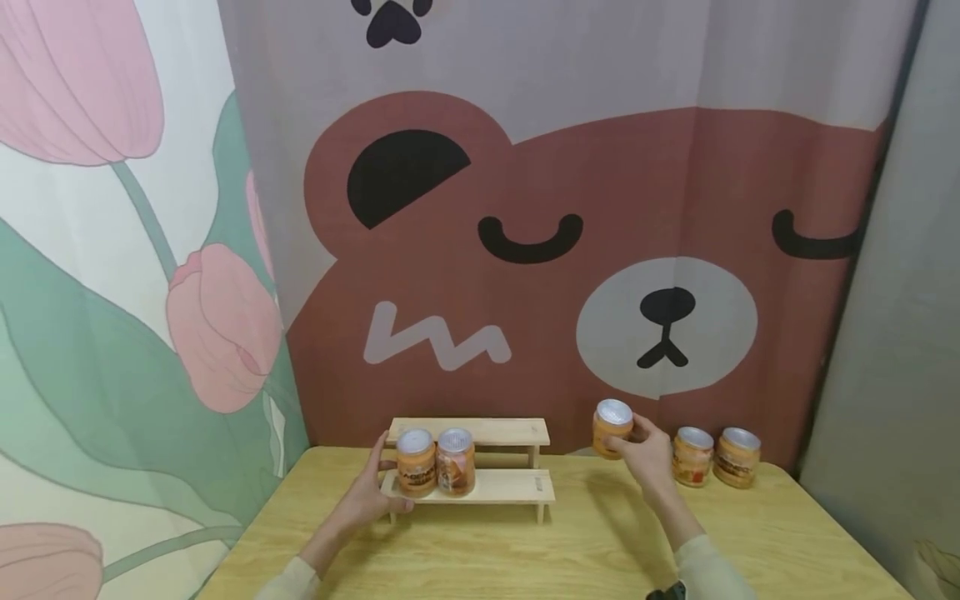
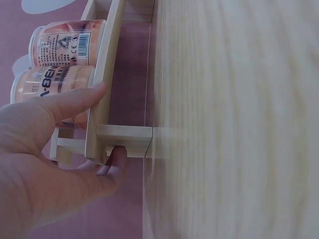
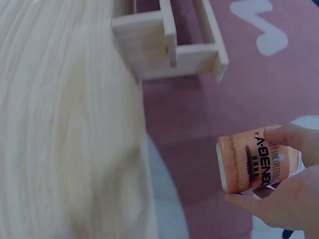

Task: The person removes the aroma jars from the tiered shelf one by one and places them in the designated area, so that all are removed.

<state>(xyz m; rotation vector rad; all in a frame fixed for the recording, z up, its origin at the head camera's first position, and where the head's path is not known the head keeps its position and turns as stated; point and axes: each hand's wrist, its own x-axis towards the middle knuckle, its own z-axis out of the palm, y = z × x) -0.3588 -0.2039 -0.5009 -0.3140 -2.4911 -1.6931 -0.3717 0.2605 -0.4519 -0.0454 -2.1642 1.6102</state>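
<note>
A two-step wooden rack [image 1: 510, 487] stands on the table, with two orange cans with silver lids side by side at the left of its lower step, the left can [image 1: 416, 463] and the right can [image 1: 455, 462]. My left hand [image 1: 369, 492] grips the rack's left end; in the left wrist view its thumb [image 2: 92, 95] lies on the step's front edge and its fingers reach round the end. My right hand [image 1: 647, 452] holds another orange can [image 3: 251, 159] upright above the table, right of the rack, thumb and fingers round its side.
Two more cans with silver lids, one [image 1: 693, 457] beside the other [image 1: 737, 458], stand at the table's back right. The wooden table [image 1: 480, 558] meets a curtain [image 1: 540, 350] with a printed bear behind it. The rack's upper step [image 1: 472, 431] carries nothing.
</note>
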